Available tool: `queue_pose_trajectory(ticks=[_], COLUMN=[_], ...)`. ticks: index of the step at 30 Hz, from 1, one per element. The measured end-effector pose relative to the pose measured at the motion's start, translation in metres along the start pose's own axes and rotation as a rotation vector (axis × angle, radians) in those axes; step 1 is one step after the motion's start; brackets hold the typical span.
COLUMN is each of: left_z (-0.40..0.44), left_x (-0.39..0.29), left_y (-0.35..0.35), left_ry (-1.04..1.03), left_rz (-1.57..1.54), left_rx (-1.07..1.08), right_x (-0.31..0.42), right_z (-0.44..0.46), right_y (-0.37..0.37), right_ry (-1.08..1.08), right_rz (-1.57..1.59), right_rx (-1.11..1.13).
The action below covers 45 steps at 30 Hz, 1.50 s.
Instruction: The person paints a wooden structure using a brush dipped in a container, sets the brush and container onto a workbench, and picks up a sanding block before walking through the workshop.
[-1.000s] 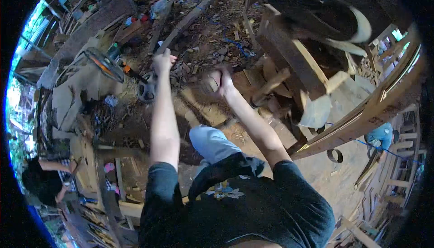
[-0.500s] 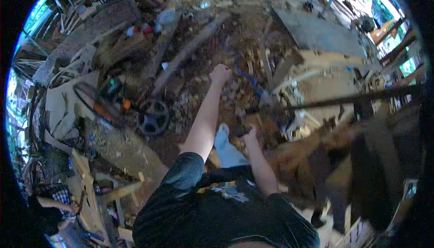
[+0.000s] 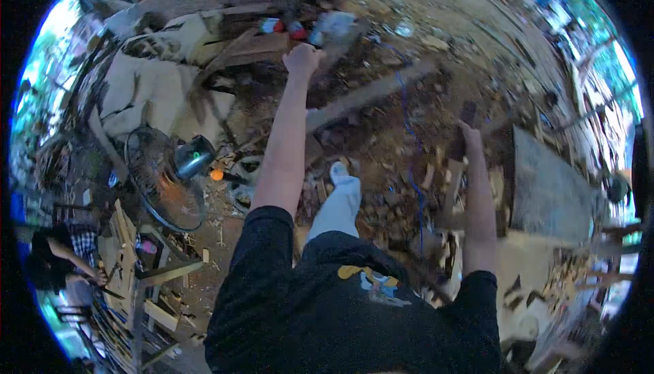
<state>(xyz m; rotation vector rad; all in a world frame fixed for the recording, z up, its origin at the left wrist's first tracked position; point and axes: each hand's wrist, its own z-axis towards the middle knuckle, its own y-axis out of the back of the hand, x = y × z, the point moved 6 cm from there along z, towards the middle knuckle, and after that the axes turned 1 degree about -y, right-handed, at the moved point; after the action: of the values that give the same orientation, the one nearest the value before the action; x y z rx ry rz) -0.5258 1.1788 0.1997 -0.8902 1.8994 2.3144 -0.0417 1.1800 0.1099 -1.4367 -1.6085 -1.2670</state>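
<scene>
My left hand [image 3: 303, 60] reaches forward at the upper middle, over scattered boards, near a pale plastic bag [image 3: 334, 25] and small red-and-blue items [image 3: 272, 26]. Its fingers look curled, and nothing shows in them. Off to the right, my right hand [image 3: 470, 133] is closed round a dark oblong object [image 3: 469, 111] whose kind I cannot make out. Below that hand lie dark earth and wood scraps. A thin blue cord [image 3: 411, 163] runs along the ground between my hands. My foot and pale trouser leg [image 3: 337, 200] show in the middle.
A fan [image 3: 167, 180] with an orange centre lies at left beside a dark cylinder [image 3: 194, 157]. A long beam [image 3: 371, 95] crosses the ground ahead. At right lies a grey sheet [image 3: 548, 183]. Another person [image 3: 58, 258] is at lower left, near upright planks [image 3: 122, 251].
The view has turned left, so the beam and grey sheet sit further right and lower. Both my hands appear further forward, the right one well up and to the right with its dark object.
</scene>
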Motion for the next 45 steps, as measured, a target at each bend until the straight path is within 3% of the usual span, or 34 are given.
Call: queue_pose_trajectory(ticks=[1, 3, 5, 7, 9, 13, 15, 19, 23, 25, 28, 32, 33, 35, 36, 38, 40, 41, 44, 45], left_z=[0.033, 0.077, 0.123, 0.168, 0.207, 0.243, 0.251, 0.265, 0.279, 0.293, 0.319, 0.380, 0.403, 0.456, 0.472, 0.497, 0.515, 0.517, 0.500, 0.485], left_x=[0.028, 0.060, 0.089, 0.123, 0.144, 0.154, 0.155, 0.197, 0.260, 0.289, 0.346, 0.438, 0.448, 0.442, 0.420, 0.395, 0.390, 0.398, 0.471, 0.518], left_y=[-0.016, -0.022, -0.026, -0.028, -0.026, -0.008, -0.005, -0.005, 0.004, 0.007, 0.024, 0.036, 0.046, 0.049, 0.063, 0.078, 0.096, 0.106, 0.119, 0.116], left_ry=[0.024, 0.083, 0.123, 0.149, 0.303, 0.381, 0.268, 0.332, 0.537, 0.532, 0.623, 0.834, 0.858, 0.715, 0.720, 0.755, 0.564, 0.689, 0.824, 0.842], left_rz=[-0.065, 0.011, 0.067, 0.063, -0.153, -0.081, 0.168, 0.059, 0.024, 0.017, 0.050, -0.036, -0.036, 0.155, 0.199, 0.235, 0.352, 0.374, 0.662, -0.043], left_rx=[-0.030, -0.145, -0.278, -0.364, -0.354, -0.223, -0.261, -0.281, -0.290, -0.250, -0.310, -0.445, -0.454, -0.249, -0.316, -0.382, -0.489, -0.303, -0.292, -0.584], right_x=[0.013, 0.064, 0.100, 0.129, 0.128, 0.169, 0.169, 0.143, 0.176, 0.155, 0.183, 0.269, 0.300, 0.345, 0.364, 0.430, 0.473, 0.488, 0.517, 0.528], right_z=[0.054, 0.106, 0.148, 0.196, 0.254, 0.289, 0.313, 0.399, 0.394, 0.444, 0.496, 0.562, 0.572, 0.598, 0.614, 0.576, 0.540, 0.523, 0.460, 0.420], right_y=[0.004, -0.027, -0.062, -0.103, -0.114, -0.179, -0.206, -0.282, -0.358, -0.405, -0.479, -0.608, -0.644, -0.723, -0.766, -0.831, -0.903, -0.941, -1.044, -1.064], right_ry=[0.109, 0.498, 0.354, 0.763, 0.481, 0.417, 0.329, 0.322, 0.550, 0.484, 0.536, 0.788, 0.818, 0.885, 0.933, 1.016, 1.069, 1.079, 1.314, 1.429], right_rz=[-0.278, -0.464, -0.807, -0.674, -0.990, -0.948, -1.077, -1.400, -1.270, -1.486, -1.595, -1.678, -1.603, -1.421, -1.315, -1.220, -1.158, -1.148, -1.070, -1.015], right_rx=[-0.051, -0.109, -0.221, -0.032, -0.374, -0.149, -0.144, 0.089, 0.122, 0.299, 0.464, 0.416, 0.471, 0.523, 0.514, 0.572, 0.624, 0.673, 0.842, 0.871])
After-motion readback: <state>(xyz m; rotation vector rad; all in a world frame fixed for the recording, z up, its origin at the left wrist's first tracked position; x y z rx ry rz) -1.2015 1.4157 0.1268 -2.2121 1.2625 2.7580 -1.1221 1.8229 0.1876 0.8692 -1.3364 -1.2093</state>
